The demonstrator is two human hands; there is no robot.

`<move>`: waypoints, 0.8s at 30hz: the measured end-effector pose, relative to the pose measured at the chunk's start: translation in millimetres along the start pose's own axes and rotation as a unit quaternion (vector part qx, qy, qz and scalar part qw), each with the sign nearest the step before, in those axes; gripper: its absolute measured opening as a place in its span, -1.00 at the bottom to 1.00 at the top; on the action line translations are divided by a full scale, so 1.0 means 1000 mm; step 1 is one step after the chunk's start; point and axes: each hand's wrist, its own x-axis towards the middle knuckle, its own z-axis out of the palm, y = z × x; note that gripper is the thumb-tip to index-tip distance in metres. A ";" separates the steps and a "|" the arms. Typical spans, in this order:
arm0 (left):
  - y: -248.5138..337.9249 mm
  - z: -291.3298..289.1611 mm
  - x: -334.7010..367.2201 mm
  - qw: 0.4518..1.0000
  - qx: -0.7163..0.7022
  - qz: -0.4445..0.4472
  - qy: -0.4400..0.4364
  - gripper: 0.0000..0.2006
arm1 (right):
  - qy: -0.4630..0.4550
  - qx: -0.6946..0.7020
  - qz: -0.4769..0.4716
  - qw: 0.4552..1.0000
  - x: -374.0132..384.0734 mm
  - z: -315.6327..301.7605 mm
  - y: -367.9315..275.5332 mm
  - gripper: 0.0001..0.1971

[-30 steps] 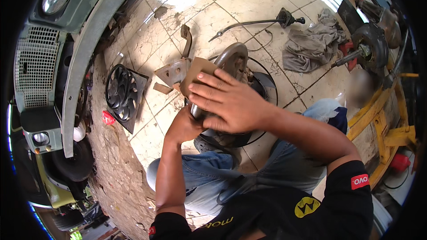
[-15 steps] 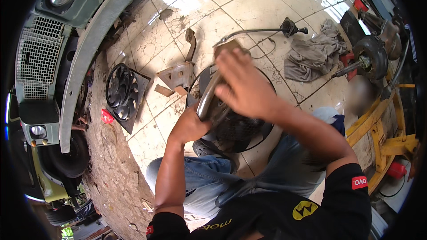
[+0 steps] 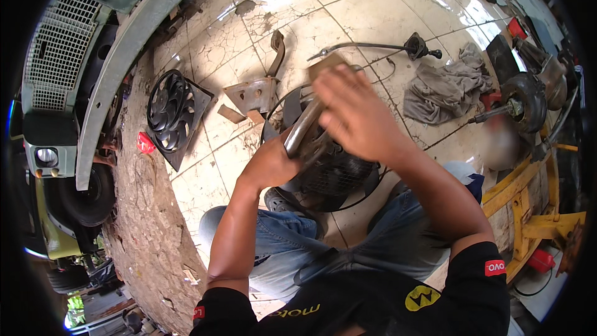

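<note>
Head view is showing a person gripping a round metal housing (image 3: 323,162) over the lap, left hand (image 3: 273,162) closing around its rim beside a curved metal edge. Right hand (image 3: 357,118) is pressing a tan sanding pad (image 3: 328,64) flat on top, fingers spread but blurred. It is looking heavy, rigid, best held by the rim. Left of it, 1 red packet (image 3: 145,143) is lying beside a black fan (image 3: 171,115).

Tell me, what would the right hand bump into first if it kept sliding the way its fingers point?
Probably the thin black cable lying on the pale tiled floor just beyond the right hand, though the hand is blurred and depth is unclear.
</note>
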 end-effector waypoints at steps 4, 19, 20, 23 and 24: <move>-0.008 0.001 0.001 0.999 0.021 0.030 0.010 -0.50 | 0.020 0.020 0.015 0.999 -0.006 0.010 -0.009 -0.43; -0.005 -0.002 0.002 0.999 0.031 0.018 -0.010 -0.39 | 0.029 -0.016 -0.035 0.999 -0.001 0.006 -0.005 -0.42; -0.003 -0.001 0.003 1.000 0.027 0.015 0.006 -0.42 | 0.039 0.045 0.057 0.997 0.004 0.006 0.005 -0.42; -0.006 -0.001 0.002 1.000 0.009 0.013 0.011 -0.49 | 0.068 0.001 0.022 0.997 -0.004 0.013 -0.008 -0.42; -0.010 0.001 0.001 1.000 0.004 0.010 0.002 -0.51 | 0.040 0.008 -0.034 0.999 -0.010 0.011 -0.026 -0.42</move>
